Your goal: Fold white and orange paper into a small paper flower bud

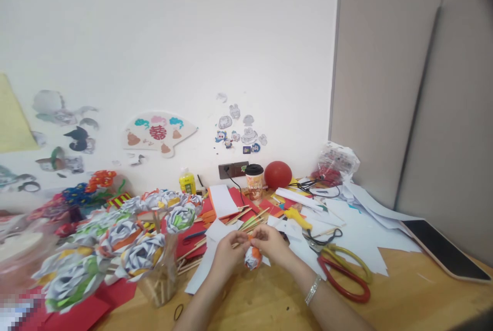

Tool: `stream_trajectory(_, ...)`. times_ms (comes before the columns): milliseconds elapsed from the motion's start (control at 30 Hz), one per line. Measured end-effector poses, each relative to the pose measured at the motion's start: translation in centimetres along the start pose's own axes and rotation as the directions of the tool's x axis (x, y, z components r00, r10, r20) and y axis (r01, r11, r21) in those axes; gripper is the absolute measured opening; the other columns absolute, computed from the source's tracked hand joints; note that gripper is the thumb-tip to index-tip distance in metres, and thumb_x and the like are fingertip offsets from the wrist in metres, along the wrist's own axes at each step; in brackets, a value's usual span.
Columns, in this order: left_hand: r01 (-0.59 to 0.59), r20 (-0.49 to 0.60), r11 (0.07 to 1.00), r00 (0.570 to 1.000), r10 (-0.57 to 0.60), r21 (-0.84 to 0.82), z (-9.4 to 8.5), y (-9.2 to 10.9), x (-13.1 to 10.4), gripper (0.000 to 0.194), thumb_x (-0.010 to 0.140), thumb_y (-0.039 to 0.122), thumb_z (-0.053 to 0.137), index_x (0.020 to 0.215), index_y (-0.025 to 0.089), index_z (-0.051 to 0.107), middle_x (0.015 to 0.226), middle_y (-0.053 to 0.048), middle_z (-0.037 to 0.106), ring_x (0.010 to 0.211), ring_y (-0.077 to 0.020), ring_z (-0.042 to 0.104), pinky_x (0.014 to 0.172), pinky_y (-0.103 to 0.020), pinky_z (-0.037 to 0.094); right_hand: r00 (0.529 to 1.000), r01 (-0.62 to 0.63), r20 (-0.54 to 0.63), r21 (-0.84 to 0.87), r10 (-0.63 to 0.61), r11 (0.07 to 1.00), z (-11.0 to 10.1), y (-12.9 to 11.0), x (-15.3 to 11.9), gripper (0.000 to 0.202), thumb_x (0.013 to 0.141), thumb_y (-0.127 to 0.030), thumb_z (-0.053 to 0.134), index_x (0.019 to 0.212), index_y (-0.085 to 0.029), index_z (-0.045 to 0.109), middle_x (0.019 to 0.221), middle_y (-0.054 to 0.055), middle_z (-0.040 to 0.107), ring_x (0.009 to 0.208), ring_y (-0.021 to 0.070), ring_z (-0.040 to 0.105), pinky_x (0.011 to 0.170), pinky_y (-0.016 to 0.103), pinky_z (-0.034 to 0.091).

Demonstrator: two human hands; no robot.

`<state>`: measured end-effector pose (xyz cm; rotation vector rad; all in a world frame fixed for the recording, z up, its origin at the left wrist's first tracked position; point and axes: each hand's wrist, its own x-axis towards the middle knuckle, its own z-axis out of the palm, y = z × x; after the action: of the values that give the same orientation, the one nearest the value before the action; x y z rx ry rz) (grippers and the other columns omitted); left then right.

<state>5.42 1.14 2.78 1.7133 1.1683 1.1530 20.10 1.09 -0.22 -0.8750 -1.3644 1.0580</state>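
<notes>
White wall [231, 33] at 12 o'clock; wood tbl [265, 305] at 6; white sheets [358, 228] spread at 4; paper roses [142, 255] bunched at 8; dark slab [447, 249] w/ pale rim also at 4, farther out than sheets; scissors [327, 254] w/ red + yellow handles at abt 5; L hand [232, 251] + R hand [271, 247] meet at 6, fingertips tog, both pinched on small orange/white paper bud [253, 259], which sits at 6, just below them

White wall [231, 38]: is being lit brightly, evenly. Upper-right corner: is being darkened. Wall cutouts [79, 138], far left: are being softened by blur. Lower-left corner: is being obscured by coarse pixels.
</notes>
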Motion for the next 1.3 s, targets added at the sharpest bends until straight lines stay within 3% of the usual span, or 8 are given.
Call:
stream_trajectory(267,0.033,-0.041,0.999,0.999,-0.034,-0.03,0.1,0.1,-0.1,0.021,0.054,0.03,0.067,0.066,0.013,0.068,0.071,-0.008,0.07,0.071,-0.024,0.062,0.068,-0.032,0.046,1.0,0.009,-0.021,-0.011,-0.009,1.0,0.0,0.6,0.2,0.01,0.067,-0.019,0.062,0.074,-0.016,0.057,0.066,-0.002,0.058,0.061,0.0125,0.055,0.059,0.024,0.042)
stream_trajectory(567,0.013,-0.056,0.998,0.998,-0.017,-0.068,-0.1,-0.7,0.3,0.017,0.051,0.028,0.069,0.058,0.015,0.06,0.059,-0.001,0.061,0.061,-0.0168,0.056,0.061,-0.027,0.042,1.0,-0.009,-0.007,-0.006,0.009,1.0,0.0,0.6,0.2,0.014,0.066,-0.024,0.065,0.074,-0.016,0.057,0.069,-0.001,0.059,0.064,0.0137,0.055,0.06,0.025,0.042)
stream_trajectory(733,0.041,0.049,0.989,0.998,-0.034,-0.139,-0.3,-1.4,0.8,0.03,0.048,0.037,0.073,0.055,0.015,0.054,0.05,0.003,0.054,0.049,-0.0118,0.049,0.051,-0.024,0.039,0.997,-0.058,0.054,0.023,0.056,0.998,-0.1,-0.1,0.1,0.019,0.062,-0.027,0.067,0.073,-0.016,0.055,0.066,-0.002,0.058,0.06,0.0127,0.054,0.058,0.024,0.041)
stream_trajectory(933,0.078,0.186,0.976,0.982,-0.04,-0.203,-0.7,-1.2,0.8,0.04,0.045,0.045,0.077,0.06,0.013,0.056,0.051,0.003,0.054,0.049,-0.01,0.048,0.052,-0.023,0.038,0.988,-0.112,0.113,0.027,0.109,0.993,-0.1,-1.7,-0.3,0.023,0.059,-0.029,0.07,0.071,-0.016,0.056,0.067,-0.002,0.058,0.059,0.0112,0.053,0.059,0.024,0.04)
stream_trajectory(1133,0.139,0.343,0.965,0.938,-0.056,-0.221,-1.1,-1.3,0.3,0.039,0.052,0.047,0.074,0.062,0.012,0.058,0.054,0.002,0.057,0.052,-0.0099,0.049,0.053,-0.021,0.036,0.964,-0.189,0.187,-0.014,0.188,0.982,-0.6,-2.3,-0.7,0.021,0.059,-0.028,0.07,0.069,-0.014,0.058,0.059,-0.004,0.055,0.052,0.008,0.048,0.051,0.02,0.036)
stream_trajectory(1300,0.191,0.386,0.961,0.917,-0.101,-0.202,-0.9,-1.8,-0.3,0.037,0.058,0.046,0.069,0.07,0.013,0.058,0.061,-0.001,0.061,0.056,-0.0127,0.055,0.055,-0.023,0.039,0.945,-0.226,0.22,-0.104,0.244,0.969,-0.9,-2.0,-0.9,0.017,0.062,-0.028,0.069,0.064,-0.013,0.06,0.058,-0.002,0.056,0.051,0.0082,0.049,0.05,0.02,0.036)
